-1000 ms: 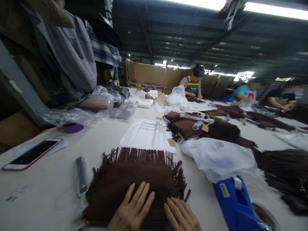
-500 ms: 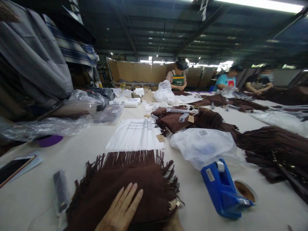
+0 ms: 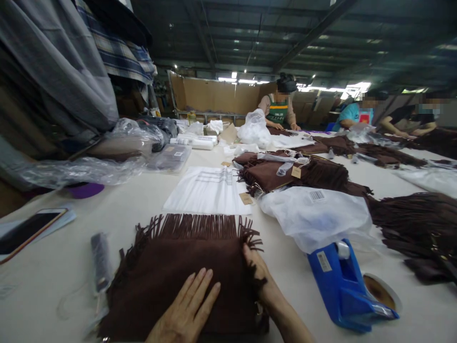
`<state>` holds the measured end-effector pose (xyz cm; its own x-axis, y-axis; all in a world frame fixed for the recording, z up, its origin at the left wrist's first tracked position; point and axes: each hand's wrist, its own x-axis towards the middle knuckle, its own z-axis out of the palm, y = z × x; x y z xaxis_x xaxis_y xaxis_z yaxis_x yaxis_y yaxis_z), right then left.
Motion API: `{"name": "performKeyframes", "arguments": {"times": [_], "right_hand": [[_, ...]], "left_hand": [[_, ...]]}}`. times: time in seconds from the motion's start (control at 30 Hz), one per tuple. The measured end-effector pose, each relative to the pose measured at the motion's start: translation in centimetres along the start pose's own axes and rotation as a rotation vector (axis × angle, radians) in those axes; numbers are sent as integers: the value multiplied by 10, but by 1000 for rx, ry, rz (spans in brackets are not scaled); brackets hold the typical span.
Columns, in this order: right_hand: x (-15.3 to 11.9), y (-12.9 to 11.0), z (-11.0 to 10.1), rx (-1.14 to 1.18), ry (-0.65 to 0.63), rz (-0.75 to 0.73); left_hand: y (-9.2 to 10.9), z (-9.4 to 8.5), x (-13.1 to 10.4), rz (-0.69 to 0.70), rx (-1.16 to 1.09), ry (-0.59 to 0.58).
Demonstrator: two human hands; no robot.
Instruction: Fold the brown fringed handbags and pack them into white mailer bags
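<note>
A dark brown fringed bag (image 3: pixel 167 276) lies flat on the table in front of me, its top fringe pointing away. My left hand (image 3: pixel 189 302) rests on the bag with palm down and fingers stretched out. At the bag's right edge, my right hand (image 3: pixel 266 281) grips the side, and some fringe strands hang over it. Its fingers are partly hidden by the bag. Just beyond the fringe lies a flat white printed plastic bag (image 3: pixel 207 190). A brown card tag (image 3: pixel 246 198) sits by its right corner.
On the right stands a blue tape dispenser (image 3: pixel 342 286), with a frosted bag (image 3: pixel 321 214) behind it. More brown fringed bags (image 3: pixel 300 171) are piled farther back. A phone (image 3: pixel 30 233) and a wrapped grey strip (image 3: pixel 101 262) lie left. Co-workers (image 3: pixel 280 109) work across the table.
My right hand has come up from under the bag's lower right corner to its right edge, at the fringe. The left hand stays flat on the bag. The view has shifted slightly.
</note>
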<state>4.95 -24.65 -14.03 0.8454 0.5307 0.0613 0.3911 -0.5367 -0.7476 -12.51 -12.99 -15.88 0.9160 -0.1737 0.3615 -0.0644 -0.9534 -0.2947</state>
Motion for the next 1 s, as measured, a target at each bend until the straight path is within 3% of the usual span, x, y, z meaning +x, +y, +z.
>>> {"name": "performKeyframes", "arguments": {"times": [0.13,0.23,0.37,0.47,0.53,0.6,0.67,0.73,0.77,0.83,0.87,0.9,1.0], "right_hand": [[-4,-21,36,-231,-88,-141],[-11,-33,60,-360,-14,-175],[-12,-34,73,-424,101,-254],[-12,-21,71,-515,130,-372],[-12,-5,67,-581,167,-497],[-8,15,61,-629,225,-705],[0,35,56,-650,262,-953],[8,49,51,-655,274,-1068],[11,53,50,-671,252,-1096],[14,59,51,-695,213,-1099],[14,61,54,-688,229,-1066],[14,62,58,-666,258,-1021],[15,67,71,-575,342,-908]], "left_hand": [[4,-2,-2,-15,-107,8],[5,2,-5,-13,-164,73],[0,10,-9,1,-179,194],[6,22,-8,-8,-150,256],[23,38,-3,-4,-128,320],[46,63,4,-43,-66,473],[63,87,10,-120,33,504],[62,92,11,-222,70,463],[52,84,9,-196,35,400],[13,52,-4,-138,-147,286],[-14,32,-15,-186,-217,285],[-44,14,-27,-334,-253,280],[-128,-20,-70,-546,-159,24]]}}
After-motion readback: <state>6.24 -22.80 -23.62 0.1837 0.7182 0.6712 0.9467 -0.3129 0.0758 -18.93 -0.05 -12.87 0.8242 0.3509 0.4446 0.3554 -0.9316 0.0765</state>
